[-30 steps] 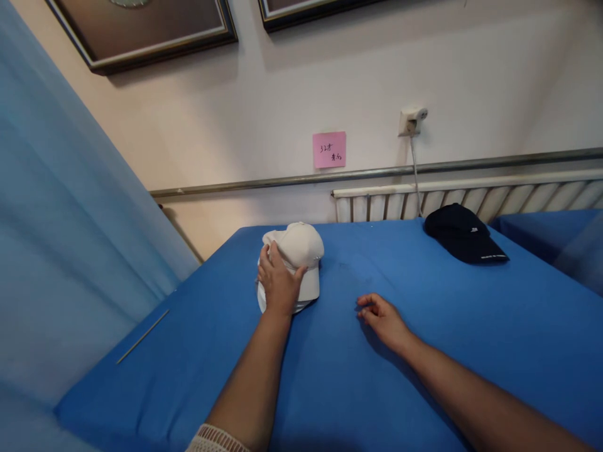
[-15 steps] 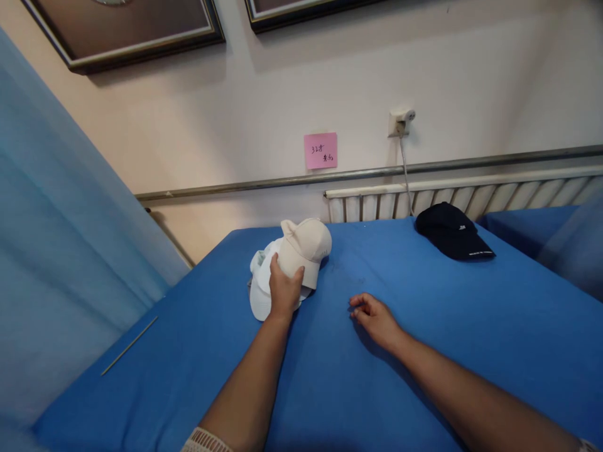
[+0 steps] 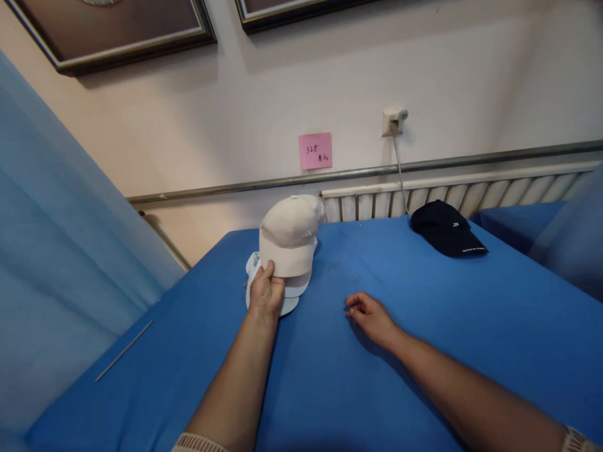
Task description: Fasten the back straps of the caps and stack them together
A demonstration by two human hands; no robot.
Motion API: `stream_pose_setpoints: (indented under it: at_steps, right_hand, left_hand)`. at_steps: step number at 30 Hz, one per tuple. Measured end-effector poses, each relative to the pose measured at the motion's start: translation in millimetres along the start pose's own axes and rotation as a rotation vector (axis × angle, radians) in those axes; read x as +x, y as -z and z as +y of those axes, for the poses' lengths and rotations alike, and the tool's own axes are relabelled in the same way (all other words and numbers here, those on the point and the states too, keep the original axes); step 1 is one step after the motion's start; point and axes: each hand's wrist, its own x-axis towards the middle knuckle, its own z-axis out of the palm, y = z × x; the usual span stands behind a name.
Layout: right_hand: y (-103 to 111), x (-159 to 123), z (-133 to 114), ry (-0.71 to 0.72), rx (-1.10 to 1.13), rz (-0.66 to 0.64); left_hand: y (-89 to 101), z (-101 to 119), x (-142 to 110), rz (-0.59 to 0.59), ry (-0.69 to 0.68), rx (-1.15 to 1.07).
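By its brim, my left hand (image 3: 267,290) grips a cream baseball cap (image 3: 288,231), thumb on top and the other fingers hidden below. The cap is tilted with its front turned toward me, above a small pile of pale caps (image 3: 288,306), one white and one light blue, which it partly covers. Over on the right, my right hand (image 3: 370,315) rests on the blue cloth with fingers loosely curled and apart, holding nothing. A black cap (image 3: 445,229) with a small white logo lies near the far edge, beyond that hand.
Blue cloth (image 3: 311,389) covers the table. A thin stick (image 3: 124,350) lies at its left side, near a light blue curtain (image 3: 61,220). Behind are a metal rail (image 3: 264,184), a radiator (image 3: 377,206), a plugged-in cord (image 3: 399,166) and a pink note (image 3: 315,150).
My left hand has lifted the cream cap off the pile and turned its front toward me. My right hand has stayed in place. The view has shifted slightly.
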Motion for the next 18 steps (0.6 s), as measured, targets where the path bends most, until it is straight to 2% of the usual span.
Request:
stream_pose_setpoints:
  at_steps: [4,7,11,13,15,18]
  right_hand:
    - [-2.5,-1.4,-5.7,-0.022,0.078,0.005]
    - [5.8,-0.7,-20.2,-0.078,0.228,0.051]
    - [44.2,6.9,-45.2,-0.209,0.577,0.161]
    - [70.4,11.1,-54.9,-0.238,0.676,0.135]
    - [94.7,12.5,-61.5,-0.251,0.680,0.086]
    - [119.1,8.5,-67.6,-0.325,0.649,-0.029]
  left_hand:
    - [2.3,16.8,5.1,-0.011,0.101,-0.164]
    - [3.3,16.4,2.0,-0.063,0.224,-0.161]
    - [1.4,-7.6,-12.4,-0.171,0.432,-0.041]
    - [0.2,-26.0,-21.6,-0.244,0.600,0.064]
    - [-0.6,-44.4,-30.1,-0.283,0.743,0.196]
    - [-1.6,-64.3,-38.7,-0.258,0.801,0.372]
